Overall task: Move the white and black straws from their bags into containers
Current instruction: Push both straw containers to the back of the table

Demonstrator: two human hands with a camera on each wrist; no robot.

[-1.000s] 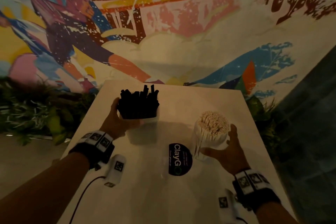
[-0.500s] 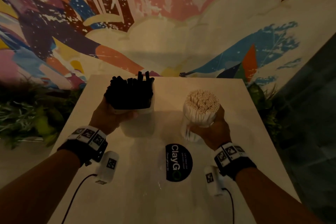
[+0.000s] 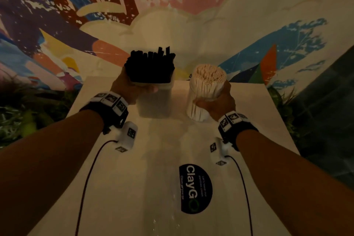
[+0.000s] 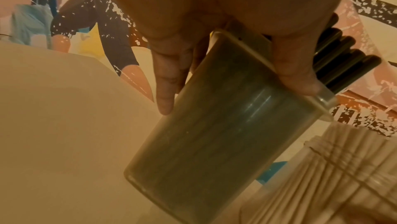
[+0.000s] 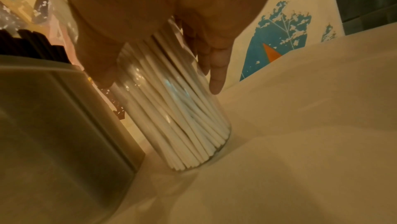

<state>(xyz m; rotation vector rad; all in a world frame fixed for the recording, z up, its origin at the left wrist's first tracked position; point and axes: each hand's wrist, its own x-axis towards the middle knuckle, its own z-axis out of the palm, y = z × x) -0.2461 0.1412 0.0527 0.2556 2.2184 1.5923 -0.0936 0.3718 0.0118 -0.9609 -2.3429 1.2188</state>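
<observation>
A translucent rectangular container [image 3: 155, 102] packed with black straws [image 3: 150, 66] stands on the white table [image 3: 118, 188] near its far edge. My left hand [image 3: 132, 90] grips it by the rim, thumb on the near wall [image 4: 296, 74], fingers down the left side. Just to its right stands a clear glass jar [image 5: 178, 112] full of white straws [image 3: 208, 77]. My right hand [image 3: 218, 103] wraps round the jar's upper half from the right. The jar's base looks set on the tabletop in the right wrist view. No bags are in view.
A round black sticker [image 3: 195, 188] lies on the table near me, between my forearms. A painted mural wall [image 3: 172, 15] rises right behind the table's far edge. Green plants [image 3: 17, 120] flank the table on the left, and dark tiles on the right.
Both hands have slid their containers away from me toward the far edge and closer together. My right hand went from touching the jar's side to gripping round it.
</observation>
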